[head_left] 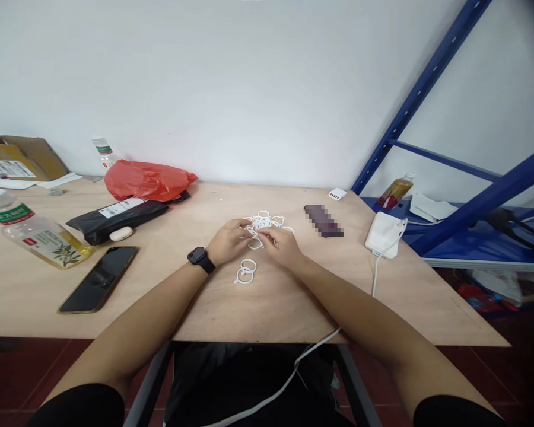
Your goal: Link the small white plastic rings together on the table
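A small pile of white plastic rings (263, 222), some with a small eyelet, lies on the wooden table in front of me. At its left edge is my left hand (228, 242), a dark watch on the wrist, its fingers curled and closed on a white ring at the pile. My right hand (283, 246) comes in from the right, thumb and forefinger pinched on a white ring (256, 244) between the two hands. Which rings are linked cannot be made out. Nearer to me, two overlapping white rings (246, 271) lie apart from the pile.
On the left are a phone (98, 280), a drink bottle (38, 234), a black package (115, 219) and a red plastic bag (149, 181). To the right lie a blurred dark object (324, 220) and a white power strip (384, 235), its cable crossing the table edge. Blue shelving (427, 101) stands at right.
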### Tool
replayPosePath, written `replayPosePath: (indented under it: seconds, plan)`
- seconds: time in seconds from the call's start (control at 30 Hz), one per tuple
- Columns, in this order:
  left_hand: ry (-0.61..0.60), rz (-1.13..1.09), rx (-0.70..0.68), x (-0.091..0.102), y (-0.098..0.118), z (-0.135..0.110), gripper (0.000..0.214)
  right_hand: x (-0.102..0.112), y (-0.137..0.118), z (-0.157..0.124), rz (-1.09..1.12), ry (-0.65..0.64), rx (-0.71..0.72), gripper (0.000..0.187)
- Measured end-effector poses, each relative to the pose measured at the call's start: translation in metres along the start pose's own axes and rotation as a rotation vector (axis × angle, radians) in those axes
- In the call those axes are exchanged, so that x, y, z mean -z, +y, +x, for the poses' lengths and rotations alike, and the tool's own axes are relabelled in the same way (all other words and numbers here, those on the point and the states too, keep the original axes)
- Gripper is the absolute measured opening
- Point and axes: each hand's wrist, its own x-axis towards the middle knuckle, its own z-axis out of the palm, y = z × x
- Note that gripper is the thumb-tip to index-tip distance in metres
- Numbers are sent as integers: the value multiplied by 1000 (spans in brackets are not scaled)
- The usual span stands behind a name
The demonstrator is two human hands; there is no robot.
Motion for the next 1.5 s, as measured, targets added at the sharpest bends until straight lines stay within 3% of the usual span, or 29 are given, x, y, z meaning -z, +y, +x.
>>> replayPosePath:
  seconds: [0.13,0.37,0.57,0.8,1.1,1.5]
  plan:
    - [100,-31,-82,1,11,4,8,1,12,4,269,53,-272,26]
    - [66,-15,-157,4,21,7,9,-5,7,5,601,35,-425,33]
    - [10,-31,-176,4,23,9,16,-4,4,3,491,42,-364,28]
    - [101,-53,9,7,26,9,19,-3,3,-1,256,-5,-212,19]
    - [58,-58,-77,11,25,10,20,4,0,1,158,-80,-32,16]
    - [26,-13,-98,12,25,10,26,6,-1,3,142,-159,-27,20]
